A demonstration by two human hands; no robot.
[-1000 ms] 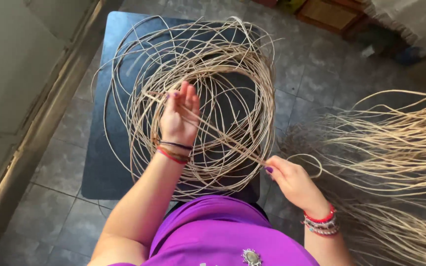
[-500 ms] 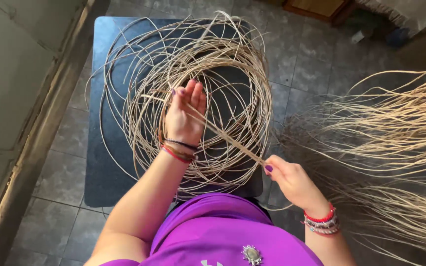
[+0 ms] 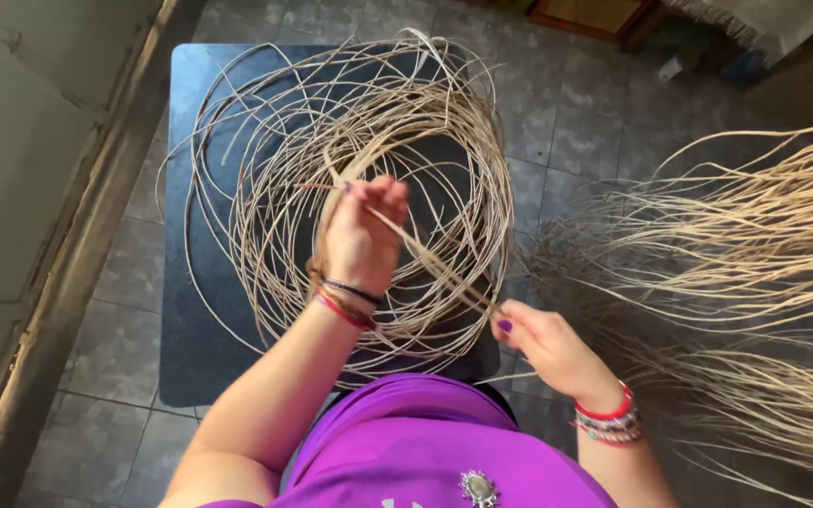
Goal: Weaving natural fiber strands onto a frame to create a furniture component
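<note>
Grey stone-tile floor (image 3: 576,122) underneath everything, matt and mottled, with pale grout lines. At the left edge, a smooth off-white wall panel (image 3: 21,169) ending in a worn, dusty skirting strip.

On the floor, a dark blue-black rectangular table top (image 3: 190,310), smooth, with rounded corners. Spread across it, a loose coil of cane (image 3: 265,141): thin, pale straw-coloured, round-section strands, stiff and springy, looped into overlapping rings that form a rough oval nest, with stray ends poking up at the far rim.

To the right, on the floor, a bundle of long cane strands (image 3: 755,235), same pale colour, fanned out in gentle curves running mostly left to right, denser and more tangled lower down.

At the bottom edge, a purple top (image 3: 425,442), smooth fabric, with a small oval silver brooch (image 3: 478,487).

Held taut between the two hands, over the near right part of the coil, a single cane strand (image 3: 435,259): straight, thin, slightly flattened in look, long axis running diagonally from upper left down to lower right.

Left hand (image 3: 359,235) raised over the middle of the coil, fingers curled, gripping the strand's upper end at the fingertips; thread bracelets at the wrist. Right hand (image 3: 543,343) near the table's near right corner, fingers pinched on the strand's lower end, purple-painted thumbnail showing; red and beaded bracelets (image 3: 606,420) at the wrist.
</note>
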